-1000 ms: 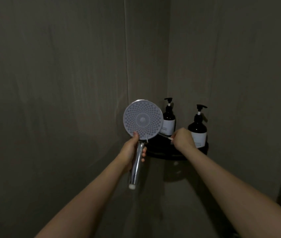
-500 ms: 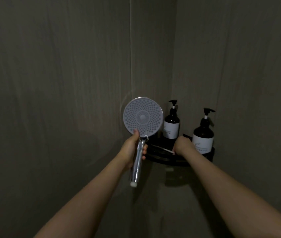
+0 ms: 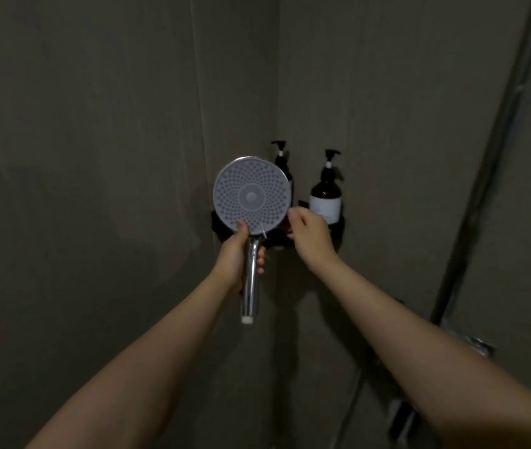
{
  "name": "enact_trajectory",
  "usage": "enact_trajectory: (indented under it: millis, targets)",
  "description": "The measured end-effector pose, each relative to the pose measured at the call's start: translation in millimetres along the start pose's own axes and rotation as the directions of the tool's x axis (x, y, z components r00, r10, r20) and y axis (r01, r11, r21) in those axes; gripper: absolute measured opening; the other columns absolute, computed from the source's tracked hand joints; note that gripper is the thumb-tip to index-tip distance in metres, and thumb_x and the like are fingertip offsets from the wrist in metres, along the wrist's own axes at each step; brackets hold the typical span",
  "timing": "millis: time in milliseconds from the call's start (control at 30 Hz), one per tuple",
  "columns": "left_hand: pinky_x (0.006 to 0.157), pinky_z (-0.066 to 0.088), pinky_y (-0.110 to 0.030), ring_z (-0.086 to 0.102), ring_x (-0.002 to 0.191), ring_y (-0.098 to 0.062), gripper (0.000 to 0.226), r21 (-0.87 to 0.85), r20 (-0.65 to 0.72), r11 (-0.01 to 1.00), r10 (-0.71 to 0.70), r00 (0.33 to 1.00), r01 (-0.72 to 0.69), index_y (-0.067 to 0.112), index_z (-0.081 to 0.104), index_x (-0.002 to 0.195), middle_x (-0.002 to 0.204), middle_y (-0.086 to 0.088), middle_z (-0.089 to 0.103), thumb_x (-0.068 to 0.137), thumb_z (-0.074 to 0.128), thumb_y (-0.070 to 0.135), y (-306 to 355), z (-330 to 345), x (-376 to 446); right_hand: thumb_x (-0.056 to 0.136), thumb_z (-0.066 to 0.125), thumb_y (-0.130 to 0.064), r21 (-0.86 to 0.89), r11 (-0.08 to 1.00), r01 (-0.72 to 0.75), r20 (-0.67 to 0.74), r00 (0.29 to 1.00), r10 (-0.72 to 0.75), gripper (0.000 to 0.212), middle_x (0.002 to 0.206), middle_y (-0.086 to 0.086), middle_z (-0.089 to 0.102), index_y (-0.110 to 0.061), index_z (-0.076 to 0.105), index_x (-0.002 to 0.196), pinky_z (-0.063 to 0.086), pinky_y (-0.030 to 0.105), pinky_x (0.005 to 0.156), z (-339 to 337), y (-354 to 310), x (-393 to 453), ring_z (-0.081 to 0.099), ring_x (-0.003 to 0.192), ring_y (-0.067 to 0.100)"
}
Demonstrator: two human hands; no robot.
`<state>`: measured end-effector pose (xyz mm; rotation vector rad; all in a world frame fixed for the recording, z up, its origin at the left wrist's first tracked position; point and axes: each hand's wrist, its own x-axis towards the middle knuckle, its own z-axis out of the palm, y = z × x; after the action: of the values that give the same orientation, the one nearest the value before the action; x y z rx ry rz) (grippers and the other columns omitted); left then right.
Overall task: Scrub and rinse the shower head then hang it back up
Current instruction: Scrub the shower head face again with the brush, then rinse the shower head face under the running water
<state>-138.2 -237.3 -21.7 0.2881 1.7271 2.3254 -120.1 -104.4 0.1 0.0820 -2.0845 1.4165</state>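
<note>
The shower head [image 3: 252,196] has a round pale face dotted with nozzles, turned toward me, and a chrome handle pointing down. No hose shows at the handle's lower end. My left hand [image 3: 235,257] grips the handle just under the face, thumb on the rim. My right hand [image 3: 309,234] hovers beside the face's right edge, in front of the corner shelf, with fingers loosely curled and nothing visible in it.
A black corner shelf [image 3: 339,226] carries two dark pump bottles, one [image 3: 325,196] in full view and one [image 3: 282,157] half hidden behind the shower head. A shower pipe [image 3: 484,189] runs up the right wall above a chrome fitting [image 3: 476,345]. Dim tiled walls surround everything.
My right hand held a thin white stick, lowered it to the shelf, and now comes away without it, toward the shower head. The view has shifted right; the left hand keeps its grip.
</note>
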Motion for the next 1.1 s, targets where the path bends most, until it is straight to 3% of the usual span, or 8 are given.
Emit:
enact_trajectory:
  millis: [167,400,533,667,833,967,1033,1100]
  targets:
    - [0.043,0.041,-0.020,0.048,0.040,-0.011,0.049,-0.040,0.021,0.996,-0.084,0.996,0.085,0.013,0.050,0.092,0.049,-0.001,0.053,0.093,0.028,0.056,-53.4,47.9,-53.5,0.094,0.049,-0.015,0.133,0.981,-0.142,0.049,0.989,0.137,0.022,0.070,-0.005,0.058,-0.018,0.056,0.073,0.050,0.013,0.052,-50.5,16.7,-65.8,0.055,0.063,0.007]
    - [0.054,0.044,-0.028,0.052,0.053,-0.017,0.036,-0.037,-0.028,0.985,-0.170,0.985,0.169,0.007,0.055,0.096,0.065,-0.010,0.056,0.098,0.036,0.038,-130.5,77.3,-115.2,0.090,0.054,-0.014,0.022,0.943,-0.333,0.083,0.940,0.331,0.025,0.062,-0.004,0.058,-0.024,0.057,0.068,0.046,0.009,0.045,-102.0,65.5,-152.4,0.055,0.054,0.006]
    - [0.075,0.048,-0.035,0.057,0.069,-0.022,0.033,-0.030,-0.065,0.981,-0.195,0.979,0.193,0.001,0.058,0.109,0.078,-0.013,0.061,0.098,0.040,0.027,-161.1,86.0,-129.2,0.092,0.053,-0.021,-0.143,0.879,-0.455,0.133,0.871,0.473,0.027,0.062,-0.002,0.058,-0.024,0.055,0.064,0.042,0.022,0.049,-120.6,91.1,-185.5,0.052,0.054,0.009]
    - [0.104,0.042,-0.047,0.059,0.100,-0.033,0.042,-0.030,-0.060,0.956,-0.292,0.954,0.291,-0.003,0.055,0.123,0.109,-0.020,0.062,0.098,0.041,0.028,-188.6,88.0,-133.6,0.090,0.056,-0.022,-0.244,0.747,-0.618,0.035,0.764,0.644,0.032,0.055,0.003,0.055,-0.017,0.056,0.058,0.041,0.025,0.048,-143.5,125.2,-211.6,0.049,0.046,0.013]
    - [0.101,0.045,-0.047,0.060,0.110,-0.035,0.037,-0.026,-0.024,0.954,-0.299,0.954,0.298,0.003,0.055,0.124,0.120,-0.019,0.063,0.098,0.041,0.025,-236.6,76.0,-132.0,0.085,0.062,-0.037,-0.455,0.591,-0.667,-0.173,0.717,0.676,0.048,0.049,0.000,0.043,-0.015,0.041,0.048,0.027,0.022,0.044,-154.8,171.4,-236.5,0.040,0.046,0.011]
    - [0.098,0.047,-0.044,0.062,0.104,-0.030,0.030,-0.069,0.035,0.956,-0.282,0.959,0.284,0.007,0.057,0.118,0.115,-0.015,0.064,0.098,0.040,0.022,-283.6,59.6,-133.2,0.085,0.065,-0.029,-0.178,0.724,-0.667,-0.189,0.745,0.640,0.018,0.075,0.000,0.056,-0.012,0.058,0.087,0.036,0.023,0.055,-130.4,209.5,-249.6,0.050,0.063,0.010]
    - [0.103,0.043,-0.047,0.060,0.110,-0.033,0.030,-0.081,0.058,0.957,-0.275,0.960,0.279,0.006,0.057,0.117,0.119,-0.018,0.063,0.099,0.040,0.021,-306.6,48.5,-131.0,0.086,0.063,-0.022,0.005,0.748,-0.664,-0.146,0.739,0.657,0.026,0.085,-0.003,0.059,-0.010,0.061,0.109,0.040,0.024,0.068,-113.6,226.8,-252.2,0.054,0.075,0.010]
    - [0.105,0.041,-0.049,0.058,0.114,-0.034,0.032,-0.038,0.074,0.963,-0.263,0.962,0.267,0.004,0.055,0.120,0.123,-0.020,0.061,0.099,0.040,0.022,-332.4,36.0,-126.9,0.087,0.061,-0.020,0.117,0.753,-0.648,-0.140,0.740,0.658,0.021,0.081,-0.005,0.062,-0.012,0.063,0.106,0.042,0.023,0.061,-102.3,239.5,-254.1,0.056,0.073,0.008]
